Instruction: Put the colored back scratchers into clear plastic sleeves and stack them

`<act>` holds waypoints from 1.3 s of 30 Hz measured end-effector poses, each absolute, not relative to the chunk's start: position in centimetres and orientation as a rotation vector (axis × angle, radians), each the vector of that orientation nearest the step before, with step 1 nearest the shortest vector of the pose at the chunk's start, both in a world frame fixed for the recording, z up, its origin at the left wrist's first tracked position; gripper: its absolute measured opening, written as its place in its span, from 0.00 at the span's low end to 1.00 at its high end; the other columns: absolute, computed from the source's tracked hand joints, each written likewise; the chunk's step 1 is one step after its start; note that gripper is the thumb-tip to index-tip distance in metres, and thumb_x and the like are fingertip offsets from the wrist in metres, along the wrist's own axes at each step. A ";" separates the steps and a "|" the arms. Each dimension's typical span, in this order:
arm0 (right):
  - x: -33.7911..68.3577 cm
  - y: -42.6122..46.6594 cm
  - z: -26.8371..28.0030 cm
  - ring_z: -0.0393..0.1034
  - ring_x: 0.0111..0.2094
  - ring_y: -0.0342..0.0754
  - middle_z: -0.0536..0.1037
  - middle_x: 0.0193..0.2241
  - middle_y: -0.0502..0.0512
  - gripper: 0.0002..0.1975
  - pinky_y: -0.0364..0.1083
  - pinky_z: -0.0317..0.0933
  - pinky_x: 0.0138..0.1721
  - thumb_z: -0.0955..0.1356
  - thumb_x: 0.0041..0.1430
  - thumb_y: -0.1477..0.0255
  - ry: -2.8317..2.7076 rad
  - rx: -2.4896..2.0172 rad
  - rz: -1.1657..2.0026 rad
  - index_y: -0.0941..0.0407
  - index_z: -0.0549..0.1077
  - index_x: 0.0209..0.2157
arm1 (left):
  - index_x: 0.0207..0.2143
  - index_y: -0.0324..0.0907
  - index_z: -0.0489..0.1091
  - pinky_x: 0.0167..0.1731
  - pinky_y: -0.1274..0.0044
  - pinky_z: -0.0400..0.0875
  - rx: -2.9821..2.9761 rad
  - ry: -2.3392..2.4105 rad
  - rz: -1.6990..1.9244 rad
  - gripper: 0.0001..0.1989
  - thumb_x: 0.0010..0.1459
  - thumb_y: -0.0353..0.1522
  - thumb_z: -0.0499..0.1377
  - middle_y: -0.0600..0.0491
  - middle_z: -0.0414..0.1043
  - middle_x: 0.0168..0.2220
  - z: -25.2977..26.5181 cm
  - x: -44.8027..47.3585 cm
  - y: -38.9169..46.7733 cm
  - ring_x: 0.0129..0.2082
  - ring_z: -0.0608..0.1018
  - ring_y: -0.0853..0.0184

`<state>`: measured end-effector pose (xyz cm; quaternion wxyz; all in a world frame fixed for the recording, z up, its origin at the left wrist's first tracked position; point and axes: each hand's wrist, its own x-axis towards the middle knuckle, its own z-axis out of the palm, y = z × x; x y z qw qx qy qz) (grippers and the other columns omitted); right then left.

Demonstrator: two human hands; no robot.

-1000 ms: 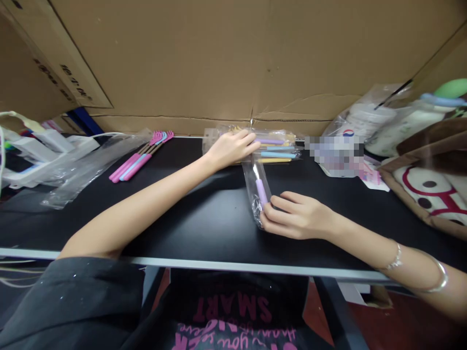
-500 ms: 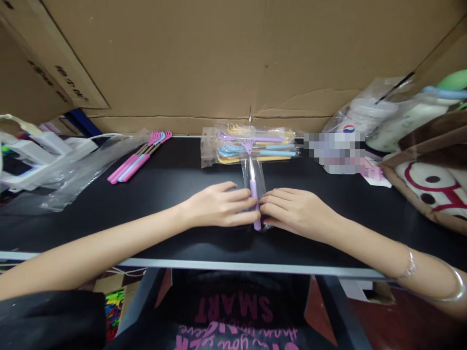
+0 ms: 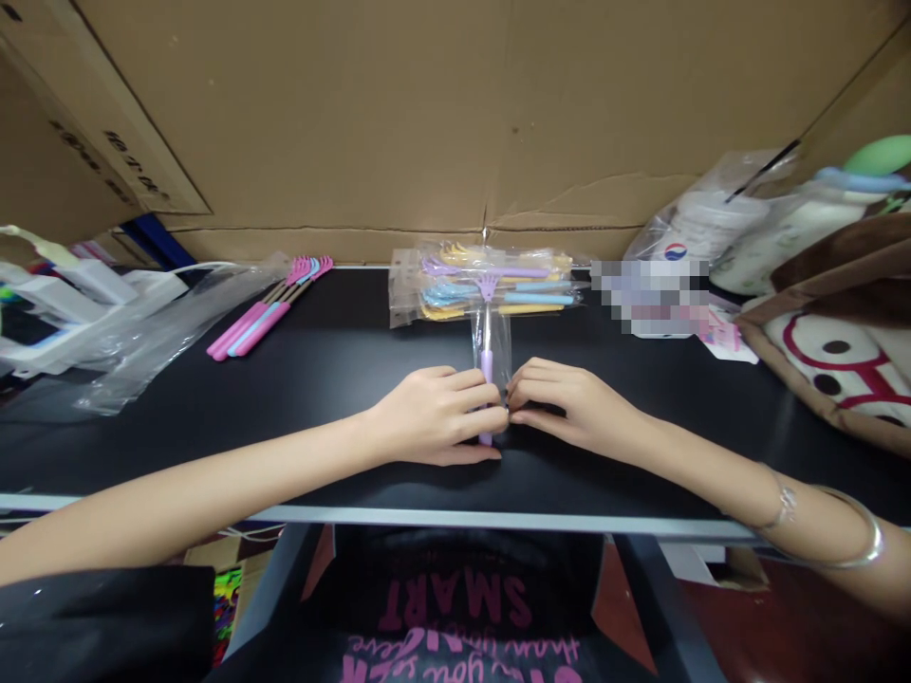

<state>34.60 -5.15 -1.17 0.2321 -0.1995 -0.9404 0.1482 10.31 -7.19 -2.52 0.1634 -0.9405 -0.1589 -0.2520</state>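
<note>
A purple back scratcher (image 3: pixel 487 365) with a small claw head lies upright in view inside a clear plastic sleeve (image 3: pixel 502 341), its claw toward the back of the table. My left hand (image 3: pixel 455 415) lies over the lower handle, fingers wrapped across it. On the other side, my right hand (image 3: pixel 551 398) pinches the sleeve's edge near its lower end. Beyond the claw is a pile of bagged back scratchers (image 3: pixel 533 296) in yellow, blue and purple. Several unbagged pink and blue back scratchers (image 3: pixel 260 323) lie to the left.
Empty clear sleeves (image 3: pixel 171 327) lie at the left beside a white power strip (image 3: pixel 100 304). A bagged cup (image 3: pixel 704 232), a bottle (image 3: pixel 811 218) and a brown bag with a cartoon face (image 3: pixel 840 351) stand at the right. Cardboard (image 3: pixel 399 114) walls the back.
My left hand has come farther over the handle. My right hand has changed from fingers laid along the sleeve to a pinch at its edge. The back scratcher has straightened slightly.
</note>
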 end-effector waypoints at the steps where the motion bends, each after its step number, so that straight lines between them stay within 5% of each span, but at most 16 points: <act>1: 34.5 -5.2 -1.2 0.75 0.36 0.49 0.80 0.33 0.56 0.09 0.47 0.69 0.38 0.66 0.68 0.69 -2.550 -0.576 0.445 0.54 0.74 0.33 | 0.35 0.44 0.68 0.30 0.74 0.66 -2.720 -0.526 -0.745 0.09 0.65 0.39 0.60 0.54 0.76 0.34 -2.5 10.6 -7.4 0.35 0.76 0.67; 10: 33.6 -5.0 -1.5 0.74 0.28 0.47 0.78 0.26 0.48 0.05 0.45 0.66 0.33 0.69 0.60 0.67 -2.253 -0.914 0.816 0.52 0.68 0.33 | 0.39 0.45 0.66 0.32 0.77 0.69 -3.086 -1.167 -1.024 0.06 0.61 0.27 0.58 0.56 0.74 0.32 -2.3 11.5 -7.4 0.36 0.76 0.66; 22: 33.6 -4.5 -2.5 0.71 0.30 0.47 0.76 0.28 0.50 0.03 0.45 0.65 0.33 0.68 0.61 0.70 -2.301 -0.918 0.628 0.53 0.70 0.32 | 0.47 0.45 0.76 0.39 0.74 0.69 -2.651 -0.575 -0.694 0.11 0.71 0.32 0.54 0.52 0.79 0.43 -2.8 9.5 -5.6 0.41 0.74 0.63; 32: 36.0 -3.8 -2.5 0.72 0.51 0.56 0.80 0.50 0.62 0.11 0.55 0.71 0.50 0.66 0.69 0.70 -2.651 -0.596 0.001 0.56 0.80 0.46 | 0.51 0.48 0.76 0.37 0.76 0.68 -2.609 -0.399 -0.575 0.13 0.73 0.37 0.52 0.54 0.80 0.46 -2.2 8.5 -4.4 0.41 0.77 0.68; 39: 38.4 -4.3 -3.3 0.54 0.70 0.64 0.69 0.66 0.57 0.26 0.72 0.54 0.64 0.66 0.69 0.65 -2.848 -0.652 -0.051 0.49 0.67 0.66 | 0.50 0.48 0.76 0.33 0.77 0.66 -2.508 -0.326 -0.579 0.12 0.73 0.35 0.53 0.57 0.81 0.43 -1.9 8.2 -4.0 0.40 0.78 0.72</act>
